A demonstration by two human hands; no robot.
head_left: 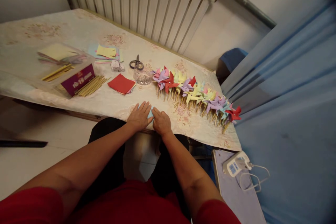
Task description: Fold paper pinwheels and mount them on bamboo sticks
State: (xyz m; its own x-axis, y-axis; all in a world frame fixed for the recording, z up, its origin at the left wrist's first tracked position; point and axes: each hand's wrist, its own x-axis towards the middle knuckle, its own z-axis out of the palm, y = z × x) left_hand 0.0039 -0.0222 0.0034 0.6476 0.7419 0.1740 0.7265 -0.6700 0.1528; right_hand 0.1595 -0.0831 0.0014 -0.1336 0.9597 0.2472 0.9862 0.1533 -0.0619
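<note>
A small piece of light blue paper (150, 114) lies at the table's front edge, mostly covered by my hands. My left hand (140, 114) rests flat on it with the fingers stretched out. My right hand (161, 120) is closed, its curled fingers pressed at the paper's right edge. Beyond my hands sits a stack of paper squares (121, 83) with a red one on top. To the right, a long row of finished paper pinwheels (194, 91) on sticks lies across the floral tablecloth.
Scissors (136, 63) and a clear dish of small pins (143, 77) stand behind the red stack. Further left are small boxes (117, 65), coloured paper (106, 51), wooden sticks (91, 85) and a plastic container (55, 82). A white power strip (236, 164) lies at right.
</note>
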